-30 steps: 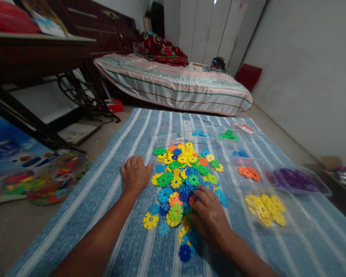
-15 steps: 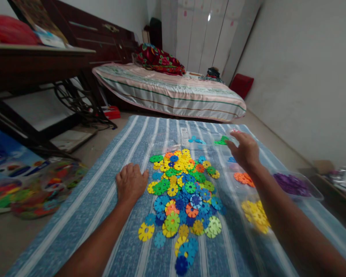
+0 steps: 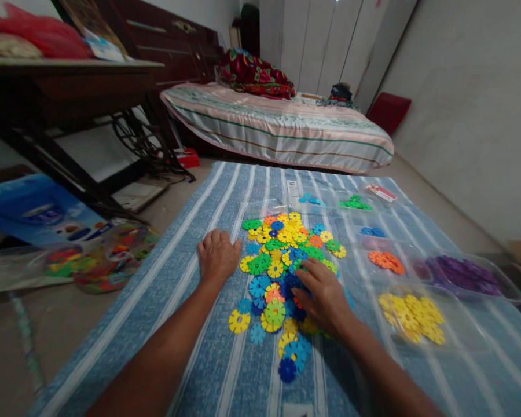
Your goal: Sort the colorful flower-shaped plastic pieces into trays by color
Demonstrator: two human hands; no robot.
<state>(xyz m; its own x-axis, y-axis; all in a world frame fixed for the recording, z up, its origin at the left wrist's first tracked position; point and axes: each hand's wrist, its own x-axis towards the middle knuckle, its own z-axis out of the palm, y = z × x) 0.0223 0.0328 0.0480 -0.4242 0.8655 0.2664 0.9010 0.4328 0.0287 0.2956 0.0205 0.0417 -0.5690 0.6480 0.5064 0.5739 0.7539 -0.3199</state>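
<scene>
Right hand [image 3: 325,295] flat on disc pile [image 3: 286,260], fingers spread, nothing gripped; green disc [image 3: 315,253] just beyond fingertips. Left hand [image 3: 217,258] palm-down, released, at pile's left edge.

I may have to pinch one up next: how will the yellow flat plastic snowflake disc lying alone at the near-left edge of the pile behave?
The yellow flat plastic snowflake disc looks thin and stiff, so probably light. It lies flush on the blue striped cloth, so getting a fingertip under its edge may be fiddly. Pushed, it would likely slide rather than roll, its notched rim perhaps snagging the neighbouring blue disc.
</scene>
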